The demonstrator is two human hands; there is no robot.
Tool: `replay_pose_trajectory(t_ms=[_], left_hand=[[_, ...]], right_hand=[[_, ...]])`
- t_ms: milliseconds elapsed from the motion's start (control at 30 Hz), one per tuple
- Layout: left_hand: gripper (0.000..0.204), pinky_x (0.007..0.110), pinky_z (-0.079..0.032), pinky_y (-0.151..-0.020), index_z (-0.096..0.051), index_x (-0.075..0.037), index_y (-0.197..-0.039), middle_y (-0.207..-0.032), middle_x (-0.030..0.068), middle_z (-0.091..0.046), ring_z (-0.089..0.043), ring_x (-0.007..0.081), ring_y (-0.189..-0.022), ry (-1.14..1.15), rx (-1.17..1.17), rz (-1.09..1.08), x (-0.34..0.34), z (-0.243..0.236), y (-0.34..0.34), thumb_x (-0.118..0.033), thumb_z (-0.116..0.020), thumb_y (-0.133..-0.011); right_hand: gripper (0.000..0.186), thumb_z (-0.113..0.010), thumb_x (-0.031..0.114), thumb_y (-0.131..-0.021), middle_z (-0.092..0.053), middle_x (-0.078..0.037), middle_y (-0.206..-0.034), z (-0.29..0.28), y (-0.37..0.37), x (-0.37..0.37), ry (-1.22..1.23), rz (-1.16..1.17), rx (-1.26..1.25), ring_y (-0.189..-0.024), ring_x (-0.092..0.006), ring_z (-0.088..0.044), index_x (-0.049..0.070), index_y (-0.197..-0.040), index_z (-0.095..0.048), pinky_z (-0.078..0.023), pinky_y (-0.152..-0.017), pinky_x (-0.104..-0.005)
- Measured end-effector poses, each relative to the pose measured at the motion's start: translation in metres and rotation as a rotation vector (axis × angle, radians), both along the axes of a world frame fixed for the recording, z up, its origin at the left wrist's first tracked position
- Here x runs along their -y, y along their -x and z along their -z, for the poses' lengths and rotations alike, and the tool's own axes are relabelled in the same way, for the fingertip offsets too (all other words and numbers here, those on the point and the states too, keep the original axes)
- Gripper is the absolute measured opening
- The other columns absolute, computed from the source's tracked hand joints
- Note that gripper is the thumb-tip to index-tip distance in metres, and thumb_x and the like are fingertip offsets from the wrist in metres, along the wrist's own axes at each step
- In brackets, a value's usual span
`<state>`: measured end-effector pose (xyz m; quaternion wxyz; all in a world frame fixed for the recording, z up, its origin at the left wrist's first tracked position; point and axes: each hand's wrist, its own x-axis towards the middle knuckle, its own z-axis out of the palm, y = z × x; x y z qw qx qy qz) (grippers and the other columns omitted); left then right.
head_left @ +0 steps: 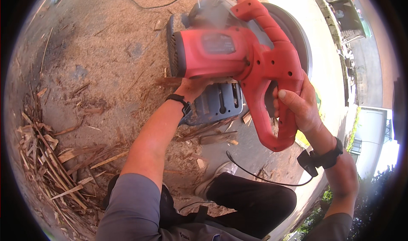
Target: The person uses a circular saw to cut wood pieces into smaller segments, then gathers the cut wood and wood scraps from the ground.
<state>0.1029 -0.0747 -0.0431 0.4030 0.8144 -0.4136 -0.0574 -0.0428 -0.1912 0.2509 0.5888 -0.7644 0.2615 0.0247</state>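
Observation:
A red power saw (216,49), probably a chop saw, fills the upper middle, its motor housing pointing left. My right hand (299,105) is wrapped round the saw's red loop handle, thumb over the near side. My left hand (193,88) reaches under the motor housing, beside the saw's grey-blue slotted base (219,102). The housing hides its fingers, so what they hold does not show. A strip of brown wood (168,81) lies just left of that hand. Behind the handle curves a dark round guard (293,32); the blade itself cannot be made out.
Splintered wood strips (59,164) are heaped at the left. Sawdust (110,41) covers the ground, with offcuts (216,137) near the base. A black cable (170,5) runs across the back. My shoe (216,177) stands close below the saw.

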Motion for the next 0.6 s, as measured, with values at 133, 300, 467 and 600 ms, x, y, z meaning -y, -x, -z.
replay_pose_trajectory(t_ms=[133, 300, 467, 600], left_hand=[[0.055, 0.042, -0.043, -0.095, -0.062, -0.007, -0.114, -0.114, 0.0140, -0.061, -0.056, 0.0307, -0.111, -0.007, -0.016, 0.000, 0.001, -0.003, -0.001, -0.027, -0.079, -0.066], [0.057, 0.042, -0.042, -0.095, -0.061, -0.008, -0.114, -0.114, 0.0132, -0.060, -0.055, 0.0303, -0.112, -0.011, -0.020, -0.005, 0.000, -0.004, -0.001, -0.029, -0.080, -0.065], [0.059, 0.043, -0.042, -0.096, -0.060, -0.009, -0.115, -0.115, 0.0124, -0.060, -0.054, 0.0299, -0.113, -0.019, 0.007, -0.018, -0.002, -0.006, 0.001, -0.031, -0.080, -0.064], [0.061, 0.044, -0.041, -0.096, -0.060, -0.009, -0.115, -0.115, 0.0118, -0.059, -0.053, 0.0296, -0.114, -0.090, 0.135, -0.056, -0.009, -0.007, 0.006, -0.032, -0.081, -0.063]], right_hand=[[0.057, -0.064, 0.017, -0.081, -0.058, -0.010, -0.090, 0.021, 0.012, -0.005, 0.008, 0.002, 0.063, -0.065, -0.0152, -0.059, 0.001, -0.128, -0.037, -0.053, -0.056, -0.0286], [0.052, -0.061, 0.015, -0.084, -0.057, -0.010, -0.092, 0.057, 0.029, -0.010, 0.026, 0.013, 0.163, -0.066, -0.0149, -0.059, 0.002, -0.128, -0.037, -0.053, -0.057, -0.0284], [0.051, -0.061, 0.013, -0.085, -0.059, -0.010, -0.093, 0.051, 0.024, 0.000, 0.072, -0.010, 0.136, -0.067, -0.0144, -0.060, 0.002, -0.129, -0.037, -0.054, -0.056, -0.0287], [0.046, -0.061, 0.021, -0.089, -0.063, -0.011, -0.093, -0.015, -0.011, 0.009, -0.030, -0.065, -0.027, -0.064, -0.0118, -0.060, -0.001, -0.125, -0.043, -0.054, -0.051, -0.0249]])
